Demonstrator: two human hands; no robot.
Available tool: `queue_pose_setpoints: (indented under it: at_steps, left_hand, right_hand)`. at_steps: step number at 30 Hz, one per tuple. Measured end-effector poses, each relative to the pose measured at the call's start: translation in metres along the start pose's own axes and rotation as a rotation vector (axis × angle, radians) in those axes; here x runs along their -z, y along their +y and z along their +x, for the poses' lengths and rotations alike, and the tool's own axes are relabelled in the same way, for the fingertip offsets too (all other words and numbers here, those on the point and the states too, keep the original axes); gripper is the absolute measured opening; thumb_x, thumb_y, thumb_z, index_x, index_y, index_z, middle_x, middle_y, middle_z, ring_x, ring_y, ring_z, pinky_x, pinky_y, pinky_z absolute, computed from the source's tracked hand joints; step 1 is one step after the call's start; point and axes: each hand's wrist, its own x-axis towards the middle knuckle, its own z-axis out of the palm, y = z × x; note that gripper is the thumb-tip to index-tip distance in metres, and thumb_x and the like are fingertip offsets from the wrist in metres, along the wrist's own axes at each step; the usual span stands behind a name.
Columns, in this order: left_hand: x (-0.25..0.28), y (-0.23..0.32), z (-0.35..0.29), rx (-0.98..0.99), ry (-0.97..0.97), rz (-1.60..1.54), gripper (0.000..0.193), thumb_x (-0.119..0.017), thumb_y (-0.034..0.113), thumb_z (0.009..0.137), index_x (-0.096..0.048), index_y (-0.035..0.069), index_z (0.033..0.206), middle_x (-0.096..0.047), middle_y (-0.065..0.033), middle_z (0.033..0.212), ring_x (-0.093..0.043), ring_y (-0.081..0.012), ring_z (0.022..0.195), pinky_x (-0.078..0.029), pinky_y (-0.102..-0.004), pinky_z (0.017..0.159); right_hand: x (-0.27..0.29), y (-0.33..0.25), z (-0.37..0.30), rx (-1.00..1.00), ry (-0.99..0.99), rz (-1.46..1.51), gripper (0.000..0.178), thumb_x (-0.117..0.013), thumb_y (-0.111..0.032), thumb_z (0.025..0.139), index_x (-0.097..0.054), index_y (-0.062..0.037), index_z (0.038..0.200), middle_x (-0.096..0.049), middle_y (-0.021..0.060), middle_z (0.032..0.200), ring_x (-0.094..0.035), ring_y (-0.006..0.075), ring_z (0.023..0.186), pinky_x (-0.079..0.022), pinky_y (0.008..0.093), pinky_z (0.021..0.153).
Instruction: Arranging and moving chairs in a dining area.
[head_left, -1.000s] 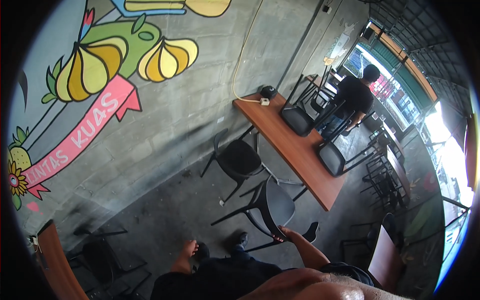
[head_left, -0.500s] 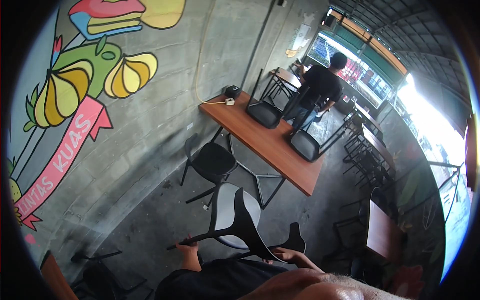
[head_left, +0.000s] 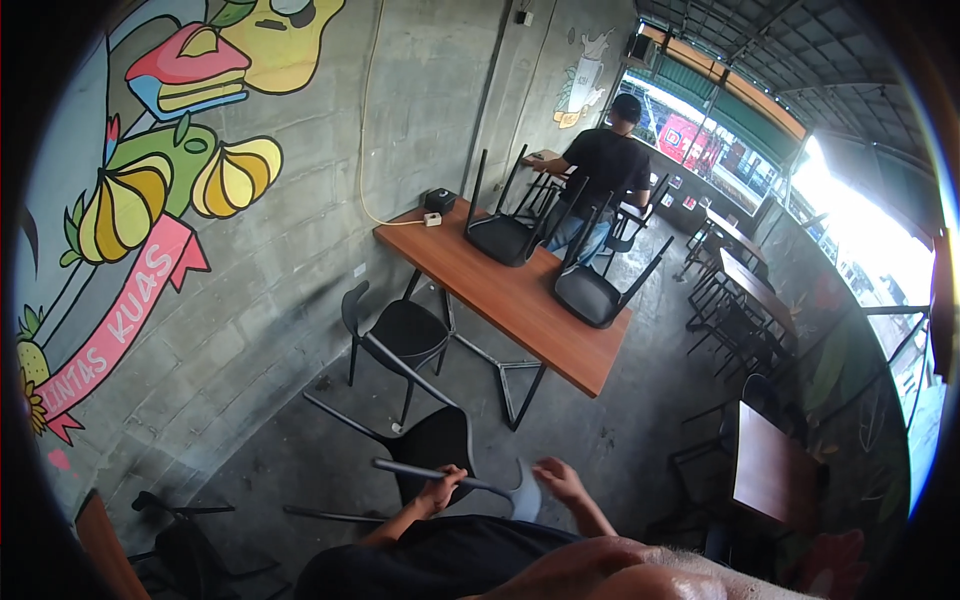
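In front of me a black chair is held tipped over, its legs pointing to the left. My left hand is closed around one of its legs. Beside the curved end of the chair, on its right, is my right hand, fingers apart and holding nothing. It looks slightly away from the chair. Beyond, a second black chair stands on the floor by the wooden table. On that tabletop two black chairs, a left one and a right one, rest with legs pointing up.
A person in dark clothes stands behind the table, back toward me. A black box and a white socket block with a cable lie at the table's wall end. Another table stands at right. A dark chair is at lower left.
The chair has turned over in my hands, its legs now to the left. My right hand has come off it, while my left grips a leg. The person beyond has shifted left.
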Motion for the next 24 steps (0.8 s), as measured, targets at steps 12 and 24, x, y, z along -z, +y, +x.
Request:
queue_pose_setpoints:
  at_steps: [12, 24]
  left_hand:
    - [-0.053, 0.093, -0.074, -0.517, -0.189, 1.383, 0.035, -0.068, 0.026, 0.073, -0.056, 0.014, 0.103, -0.05, -0.0079, 0.109, -0.049, -0.0263, 0.11, -0.04, -0.0405, 0.089]
    - [0.113, 0.256, -0.139, -0.624, 0.62, 0.667, 0.042, -0.064, 0.027, 0.082, -0.049, 0.004, 0.115, -0.047, -0.0157, 0.122, -0.044, -0.0335, 0.114, -0.037, -0.0441, 0.093]
  right_hand:
    - [-0.134, -0.119, 0.022, 0.597, -0.364, -0.121, 0.026, -0.065, -0.023, 0.084, -0.064, 0.0013, 0.073, -0.054, 0.0057, 0.054, -0.049, 0.0058, 0.055, -0.039, 0.0282, 0.05]
    - [-0.094, -0.087, -0.006, 0.213, 0.282, 0.005, 0.036, -0.078, -0.023, 0.074, -0.049, -0.0024, 0.077, -0.054, 0.0009, 0.063, -0.051, 0.0065, 0.064, -0.043, 0.0246, 0.057]
